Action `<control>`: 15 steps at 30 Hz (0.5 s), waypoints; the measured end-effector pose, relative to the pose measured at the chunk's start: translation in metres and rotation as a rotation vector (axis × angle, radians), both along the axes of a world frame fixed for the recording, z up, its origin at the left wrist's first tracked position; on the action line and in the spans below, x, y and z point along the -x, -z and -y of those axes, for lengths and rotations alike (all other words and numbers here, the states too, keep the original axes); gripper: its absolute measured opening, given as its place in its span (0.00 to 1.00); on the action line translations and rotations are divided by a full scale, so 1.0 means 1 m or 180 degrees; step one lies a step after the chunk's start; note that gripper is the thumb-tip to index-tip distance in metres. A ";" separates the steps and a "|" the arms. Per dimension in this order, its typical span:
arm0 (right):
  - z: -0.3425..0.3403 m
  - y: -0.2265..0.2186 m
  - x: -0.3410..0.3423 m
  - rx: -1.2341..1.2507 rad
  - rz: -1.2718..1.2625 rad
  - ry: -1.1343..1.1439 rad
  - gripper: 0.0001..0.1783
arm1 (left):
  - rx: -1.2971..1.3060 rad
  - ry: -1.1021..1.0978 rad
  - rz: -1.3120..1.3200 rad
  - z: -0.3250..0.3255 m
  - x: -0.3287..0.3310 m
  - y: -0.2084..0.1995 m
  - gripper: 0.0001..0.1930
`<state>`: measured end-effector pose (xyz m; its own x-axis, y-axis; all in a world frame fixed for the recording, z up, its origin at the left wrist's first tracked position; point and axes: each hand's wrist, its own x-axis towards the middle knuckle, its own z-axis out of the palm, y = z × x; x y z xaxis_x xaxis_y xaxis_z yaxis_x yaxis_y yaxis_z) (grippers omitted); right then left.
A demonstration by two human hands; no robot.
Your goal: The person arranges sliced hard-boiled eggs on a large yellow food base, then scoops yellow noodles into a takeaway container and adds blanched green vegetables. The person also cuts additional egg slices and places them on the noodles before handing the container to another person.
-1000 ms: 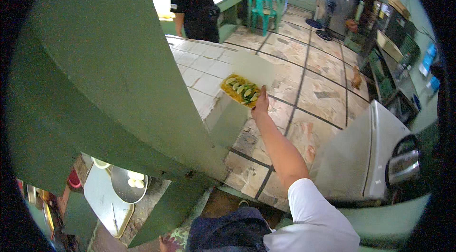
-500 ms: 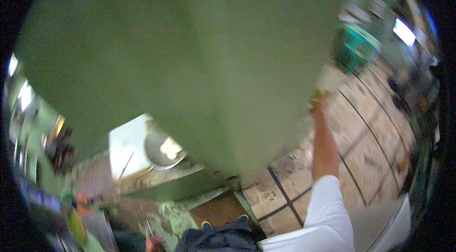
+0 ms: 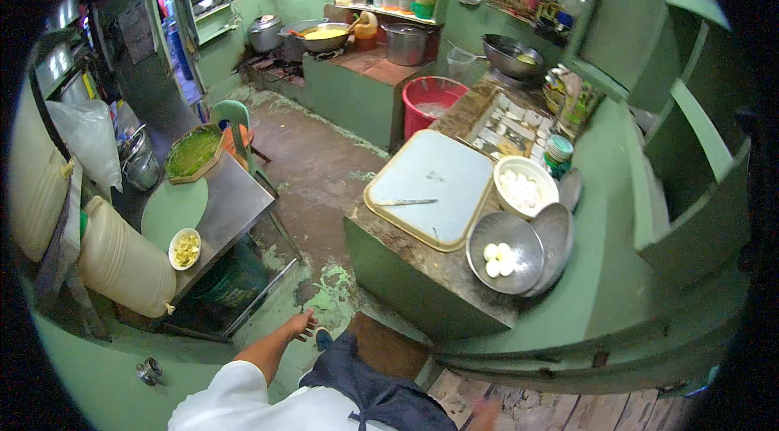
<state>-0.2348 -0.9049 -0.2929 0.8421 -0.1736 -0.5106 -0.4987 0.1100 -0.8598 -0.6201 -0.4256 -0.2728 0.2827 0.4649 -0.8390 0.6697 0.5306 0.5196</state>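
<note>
My left hand (image 3: 301, 324) hangs low in front of me, fingers apart and holding nothing, over the worn green-painted floor (image 3: 324, 301). It is nearest the corner of the green counter (image 3: 389, 277) and the steel table (image 3: 231, 204). A blurred pinkish smear (image 3: 487, 412) at the bottom edge may be my right hand; its grip is unreadable. On the counter lie a white tray (image 3: 430, 179) with a knife (image 3: 406, 202), a white bowl of pale balls (image 3: 526, 186) and a metal bowl holding three white eggs (image 3: 505, 254).
The steel table carries a round green board (image 3: 172, 208), a small bowl of yellow pieces (image 3: 185, 248) and a tray of green food (image 3: 193, 153). A cream jerrycan (image 3: 122, 265) stands at the left. Behind are a red bucket (image 3: 434, 98), a green chair (image 3: 234, 116) and a stove with pots (image 3: 324, 35).
The view has swung from a tiled hall, past a green wall, into the kitchen. The right arm that held out a yellow tray of green food is no longer stretched forward; the tray is gone from sight.
</note>
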 end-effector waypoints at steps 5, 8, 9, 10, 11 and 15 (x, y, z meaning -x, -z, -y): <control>-0.162 0.033 0.103 0.0458 -0.1365 -0.2291 0.14 | 0.0224 -0.0255 0.0384 -0.049 0.009 0.043 0.34; -0.270 0.029 0.108 0.0819 -0.1048 -0.3712 0.13 | 0.0137 -0.0332 0.0371 -0.079 0.027 0.056 0.32; -0.306 0.029 0.108 0.0759 -0.0949 -0.4054 0.14 | 0.0057 -0.0254 0.0517 -0.090 0.035 0.056 0.33; -0.339 0.030 0.111 0.0682 -0.0849 -0.4372 0.15 | 0.0040 -0.0175 0.0560 -0.099 0.043 0.054 0.34; -0.372 0.032 0.116 0.0649 -0.0783 -0.4500 0.15 | -0.0025 -0.0293 0.0663 -0.107 0.052 0.049 0.34; -0.492 0.025 0.135 0.0520 -0.0815 -0.4970 0.15 | -0.0141 -0.0959 0.0899 -0.128 0.092 0.024 0.30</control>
<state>-0.3697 -0.4133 -0.3181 0.1359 0.6764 -0.7239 -0.1553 -0.7071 -0.6899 -0.7117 -0.2979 -0.2964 0.3446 0.5959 -0.7253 0.3157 0.6541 0.6874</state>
